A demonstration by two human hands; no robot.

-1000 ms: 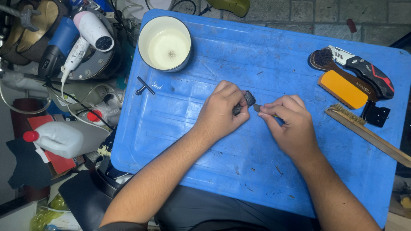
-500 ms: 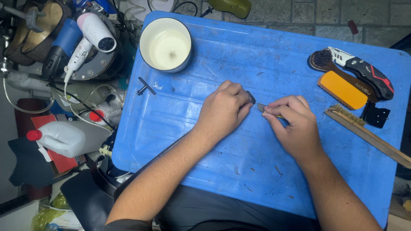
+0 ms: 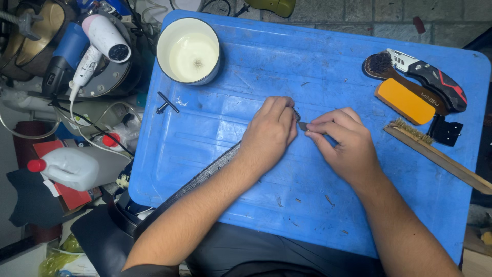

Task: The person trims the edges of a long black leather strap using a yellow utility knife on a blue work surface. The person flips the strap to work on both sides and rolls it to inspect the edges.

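A dark belt [image 3: 205, 177] runs from the lower left across the blue plastic table [image 3: 328, 61] and under my left forearm. My left hand [image 3: 269, 133] presses down on its far end, fingers curled over it. My right hand [image 3: 343, 143] sits just to the right, thumb and fingers pinched on a small dark tool [image 3: 303, 125] whose tip touches the belt end by my left fingers. The belt end itself is mostly hidden under my hands.
A white cup of pale liquid [image 3: 188, 51] stands at the table's back left, a small black T-shaped key [image 3: 166, 103] near it. At the right lie a utility knife [image 3: 435, 84], an orange block [image 3: 405, 101], a wire brush [image 3: 435, 154] and a black hinge [image 3: 445, 131]. Clutter with a hair dryer [image 3: 100, 43] fills the left floor.
My left hand has closed further over the belt end, hiding the dark piece seen before. My right hand stays pinched on the tool beside it.
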